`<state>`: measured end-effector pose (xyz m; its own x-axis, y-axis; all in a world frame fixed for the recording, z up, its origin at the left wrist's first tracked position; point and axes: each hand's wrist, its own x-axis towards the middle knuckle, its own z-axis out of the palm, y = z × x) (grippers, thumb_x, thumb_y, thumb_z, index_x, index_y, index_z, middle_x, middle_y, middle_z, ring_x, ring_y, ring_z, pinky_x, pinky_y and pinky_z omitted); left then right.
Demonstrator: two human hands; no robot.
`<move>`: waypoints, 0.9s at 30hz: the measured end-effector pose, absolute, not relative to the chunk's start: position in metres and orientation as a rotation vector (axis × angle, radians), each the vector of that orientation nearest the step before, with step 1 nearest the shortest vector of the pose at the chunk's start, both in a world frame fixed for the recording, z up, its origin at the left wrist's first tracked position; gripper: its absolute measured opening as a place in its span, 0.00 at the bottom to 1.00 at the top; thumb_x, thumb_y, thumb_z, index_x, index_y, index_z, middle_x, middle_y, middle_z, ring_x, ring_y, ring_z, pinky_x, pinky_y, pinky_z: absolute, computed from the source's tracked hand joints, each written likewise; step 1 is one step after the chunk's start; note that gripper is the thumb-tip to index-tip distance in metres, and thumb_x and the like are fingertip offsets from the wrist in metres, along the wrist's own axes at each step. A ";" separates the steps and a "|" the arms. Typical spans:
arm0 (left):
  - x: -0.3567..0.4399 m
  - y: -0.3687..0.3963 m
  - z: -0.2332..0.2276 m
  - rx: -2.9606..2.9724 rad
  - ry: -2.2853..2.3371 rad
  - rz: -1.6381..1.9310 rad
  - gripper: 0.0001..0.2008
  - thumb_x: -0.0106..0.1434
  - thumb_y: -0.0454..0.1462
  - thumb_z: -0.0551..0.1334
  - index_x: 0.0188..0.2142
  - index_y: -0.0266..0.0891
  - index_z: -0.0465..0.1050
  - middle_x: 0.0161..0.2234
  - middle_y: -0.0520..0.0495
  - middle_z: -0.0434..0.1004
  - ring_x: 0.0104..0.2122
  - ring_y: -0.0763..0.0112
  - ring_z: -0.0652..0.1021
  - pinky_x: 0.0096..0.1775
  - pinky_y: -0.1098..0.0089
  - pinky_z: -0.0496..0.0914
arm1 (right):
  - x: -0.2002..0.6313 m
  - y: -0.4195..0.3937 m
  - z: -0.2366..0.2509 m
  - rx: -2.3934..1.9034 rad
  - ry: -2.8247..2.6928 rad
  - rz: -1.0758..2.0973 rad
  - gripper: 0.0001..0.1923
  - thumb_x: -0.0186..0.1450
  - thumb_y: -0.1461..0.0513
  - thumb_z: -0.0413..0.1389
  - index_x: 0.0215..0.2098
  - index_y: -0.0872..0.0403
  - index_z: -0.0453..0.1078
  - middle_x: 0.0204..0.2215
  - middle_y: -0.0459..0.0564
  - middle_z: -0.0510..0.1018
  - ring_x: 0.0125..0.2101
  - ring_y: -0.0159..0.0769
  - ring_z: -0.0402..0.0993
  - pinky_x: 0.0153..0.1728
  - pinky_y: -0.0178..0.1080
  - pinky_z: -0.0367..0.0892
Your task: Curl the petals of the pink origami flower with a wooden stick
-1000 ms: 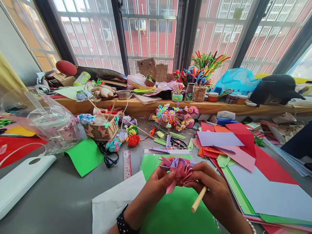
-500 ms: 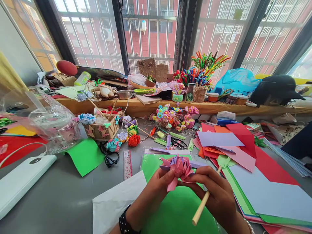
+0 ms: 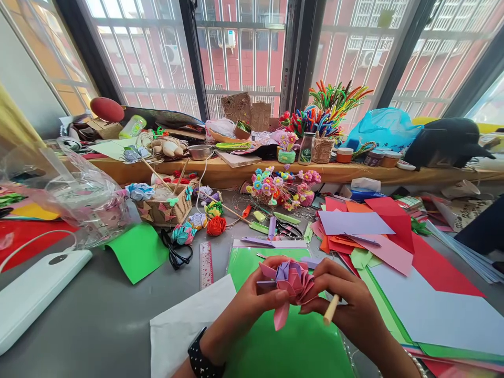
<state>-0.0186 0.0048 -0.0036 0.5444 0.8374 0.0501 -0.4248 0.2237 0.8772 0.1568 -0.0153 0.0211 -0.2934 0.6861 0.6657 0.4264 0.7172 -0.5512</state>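
Observation:
A folded paper flower (image 3: 293,278) in pink and purple is held above the green sheet (image 3: 291,341) near the table's front. My left hand (image 3: 262,294) is closed on its left side, thumb across the lower petals. On the other side, my right hand (image 3: 342,299) pinches the outer petals. A thin wooden stick (image 3: 331,310) lies between the right hand's fingers, its blunt end pointing toward me; the rest of it is hidden by the hand. Under my left forearm lies a white sheet (image 3: 189,325).
Coloured paper sheets (image 3: 441,315) are piled at the right. A pink ruler (image 3: 206,265), black-handled scissors (image 3: 289,229) and paper scraps lie beyond my hands. A cardboard box (image 3: 167,210) with paper flowers stands at the left, near a white power bank (image 3: 43,294). A crowded ledge (image 3: 228,172) runs below the windows.
The flower has turned and dropped slightly, its purple centre facing more toward me. My left thumb has slid lower, and the stick's angle has shifted, with less of it showing.

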 end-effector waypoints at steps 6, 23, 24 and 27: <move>-0.020 0.004 -0.003 1.065 0.494 0.928 0.23 0.45 0.41 0.69 0.40 0.40 0.67 0.41 0.46 0.73 0.39 0.64 0.73 0.42 0.67 0.63 | 0.152 -0.017 0.021 -1.007 -1.752 0.331 0.16 0.47 0.54 0.64 0.24 0.53 0.65 0.24 0.43 0.65 0.24 0.31 0.65 0.21 0.31 0.65; -0.022 0.006 -0.003 0.982 0.414 0.877 0.23 0.44 0.39 0.70 0.40 0.39 0.69 0.38 0.48 0.74 0.36 0.69 0.75 0.37 0.72 0.65 | 0.151 -0.019 0.018 -1.049 -1.790 0.479 0.23 0.49 0.50 0.62 0.41 0.48 0.65 0.32 0.46 0.64 0.28 0.32 0.64 0.19 0.29 0.63; -0.021 0.006 -0.002 0.928 0.420 0.884 0.24 0.44 0.39 0.70 0.42 0.39 0.68 0.38 0.47 0.75 0.35 0.68 0.75 0.37 0.72 0.66 | 0.152 -0.019 0.017 -1.050 -1.778 0.457 0.24 0.51 0.48 0.60 0.42 0.48 0.65 0.33 0.47 0.64 0.29 0.33 0.65 0.21 0.30 0.64; -0.017 0.008 -0.002 0.803 0.453 0.925 0.27 0.46 0.40 0.69 0.45 0.41 0.64 0.37 0.46 0.76 0.32 0.67 0.77 0.31 0.72 0.67 | 0.158 -0.019 0.018 -1.074 -1.713 0.375 0.20 0.63 0.48 0.45 0.46 0.49 0.64 0.33 0.49 0.66 0.32 0.35 0.65 0.29 0.33 0.66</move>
